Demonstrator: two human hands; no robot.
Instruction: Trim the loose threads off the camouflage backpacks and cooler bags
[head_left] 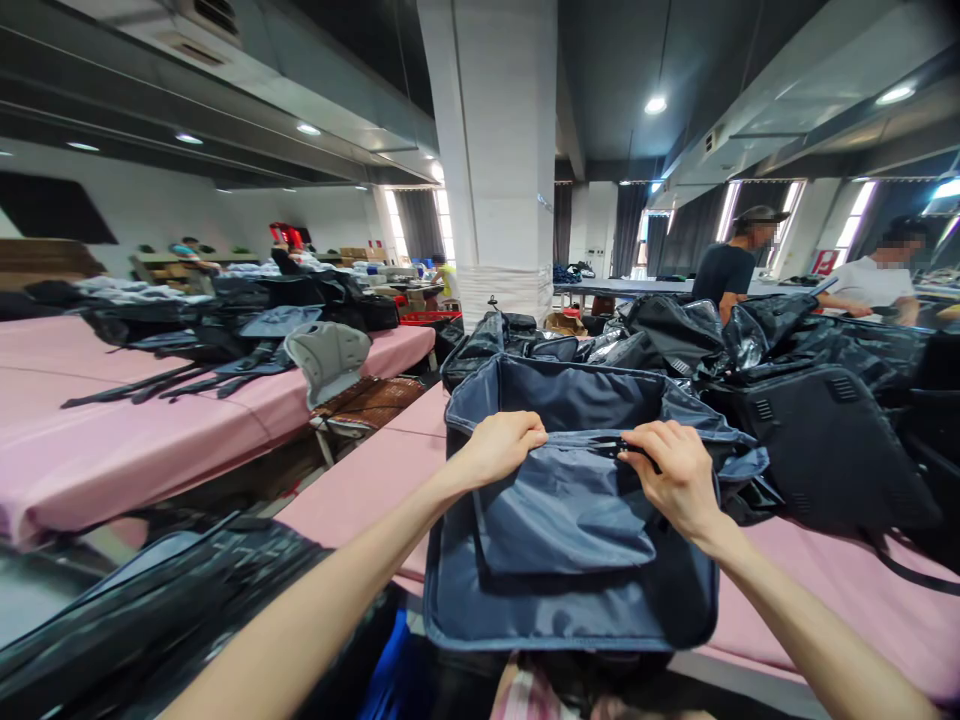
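A navy blue fabric backpack (570, 560) lies open on the pink table (360, 480) right in front of me, its main compartment gaping toward the far side. My left hand (501, 447) is closed in a pinch on the top edge of the bag's front pocket. My right hand (675, 470) is closed on the same edge a little to the right, at the black zipper (616, 447); whether it holds the pull is hidden by the fingers.
A heap of black bags (817, 440) fills the table to the right and behind. Another pink table (112, 430) at left carries more bags and straps, with a grey chair (330, 365) between. A white pillar (499, 150) stands ahead; two people work at back right.
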